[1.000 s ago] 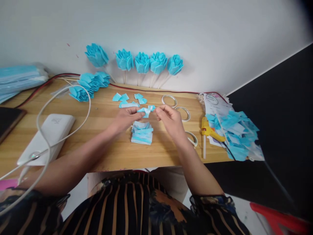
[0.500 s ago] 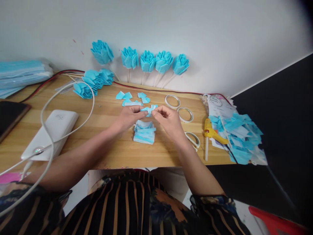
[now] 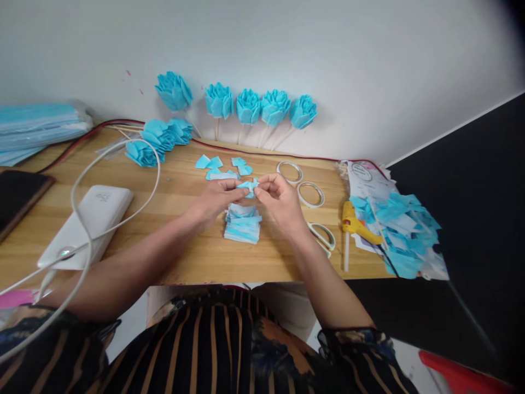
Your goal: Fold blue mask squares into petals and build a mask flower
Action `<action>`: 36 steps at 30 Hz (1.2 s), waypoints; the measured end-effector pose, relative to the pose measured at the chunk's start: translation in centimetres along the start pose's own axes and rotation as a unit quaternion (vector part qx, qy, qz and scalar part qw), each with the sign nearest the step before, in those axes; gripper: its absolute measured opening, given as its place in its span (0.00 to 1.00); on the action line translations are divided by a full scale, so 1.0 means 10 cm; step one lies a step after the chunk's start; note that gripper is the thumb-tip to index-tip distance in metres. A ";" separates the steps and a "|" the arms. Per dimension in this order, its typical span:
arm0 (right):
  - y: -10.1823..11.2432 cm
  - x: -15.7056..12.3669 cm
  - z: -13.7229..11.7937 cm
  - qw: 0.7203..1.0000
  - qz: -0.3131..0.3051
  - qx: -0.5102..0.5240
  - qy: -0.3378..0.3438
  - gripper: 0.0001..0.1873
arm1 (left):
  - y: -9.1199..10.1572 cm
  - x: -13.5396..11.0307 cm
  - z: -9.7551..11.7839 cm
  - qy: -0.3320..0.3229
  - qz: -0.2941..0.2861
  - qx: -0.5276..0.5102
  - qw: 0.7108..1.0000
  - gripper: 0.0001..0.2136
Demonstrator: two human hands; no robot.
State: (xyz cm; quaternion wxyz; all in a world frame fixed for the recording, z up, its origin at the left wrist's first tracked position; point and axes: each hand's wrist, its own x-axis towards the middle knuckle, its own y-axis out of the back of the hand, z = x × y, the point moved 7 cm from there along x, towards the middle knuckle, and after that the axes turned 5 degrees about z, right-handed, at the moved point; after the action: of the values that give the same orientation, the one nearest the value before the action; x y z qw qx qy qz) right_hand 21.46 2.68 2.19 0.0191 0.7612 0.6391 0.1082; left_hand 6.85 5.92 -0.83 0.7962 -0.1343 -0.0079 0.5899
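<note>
Between my fingertips is a small piece of light-blue and white fabric (image 3: 247, 187), partly folded. My left hand (image 3: 216, 200) pinches its left side, while my right hand (image 3: 279, 200) pinches the right side and its fingers partly cover it. Just below the hands lies a stack of blue and white fabric strips (image 3: 243, 227). Beyond my left hand are several small folded blue pieces (image 3: 213, 162) and a pale strip (image 3: 223, 175). Two rolls of tape (image 3: 310, 194) lie beyond and to the right of my right hand.
Blue fabric flowers (image 3: 248, 106) on sticks lean against the wall; more lie at the left. A white power bank (image 3: 88, 227) with a looped cable and a dark phone (image 3: 20, 197) are left. Scissors (image 3: 324, 236), a yellow glue gun (image 3: 353, 221) and loose blue scraps (image 3: 404, 230) are right.
The right end of the fabric piece has been folded inward, so the piece looks narrower. My right hand has shifted slightly left. The whole view has tilted a little.
</note>
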 end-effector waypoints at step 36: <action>0.85 0.00 -0.14 0.992 0.077 -0.088 0.051 0.13 | 0.08 0.04 0.05 -0.006 0.012 0.042 0.999 0.09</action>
State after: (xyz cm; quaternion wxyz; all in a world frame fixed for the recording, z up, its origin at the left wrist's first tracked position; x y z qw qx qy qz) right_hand 29.47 0.92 4.97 0.0448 0.7971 0.5666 0.2038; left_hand 6.09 6.57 -0.63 0.7937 -0.0971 0.0138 0.6003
